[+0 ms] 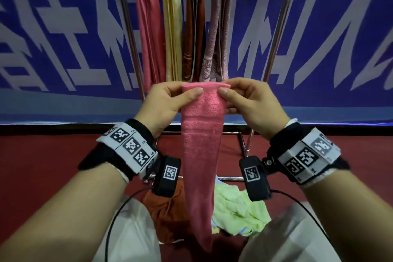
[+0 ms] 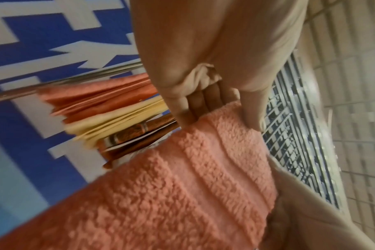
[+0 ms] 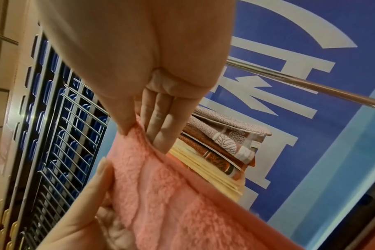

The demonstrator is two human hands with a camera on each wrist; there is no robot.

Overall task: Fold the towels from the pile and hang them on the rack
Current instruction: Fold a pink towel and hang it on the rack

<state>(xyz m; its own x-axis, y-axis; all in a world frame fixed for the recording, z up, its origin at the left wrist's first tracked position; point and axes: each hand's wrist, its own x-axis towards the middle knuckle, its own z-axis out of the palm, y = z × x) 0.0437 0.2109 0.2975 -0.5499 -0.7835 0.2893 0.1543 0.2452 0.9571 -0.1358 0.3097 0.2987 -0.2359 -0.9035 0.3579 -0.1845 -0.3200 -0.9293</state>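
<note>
- A blue banner [image 1: 63, 27] with large white characters fills the wall behind everything
- A red floor [image 1: 42, 155] runs from the banner's lower edge towards the person
- The metal rack [image 1: 275, 44] stands on the floor against the banner, with grey hooks along its top bar
- The held pink towel [image 1: 202, 144] is folded into a long narrow strip and hangs straight down in the air in front of the rack; its top edge is level with the lower ends of the hung towels and its bottom end dangles over the pile
- Four folded towels hang side by side from the left end of the top bar to about its middle: a pink hung towel [image 1: 148, 34], a yellow towel [image 1: 172, 27], a brown towel [image 1: 194, 27] and a mauve patterned towel [image 1: 219, 27]
- The pile lies on the floor at the rack's foot: an orange towel [image 1: 168, 208] on the left, a light green towel [image 1: 238, 208] on the right
- The left hand [image 1: 168, 100] pinches the strip's top left corner, thumb in front, fingers behind
- The right hand [image 1: 253, 102] pinches the top right corner the same way
- Marker bands [image 1: 127, 144] wrap both wrists
</note>
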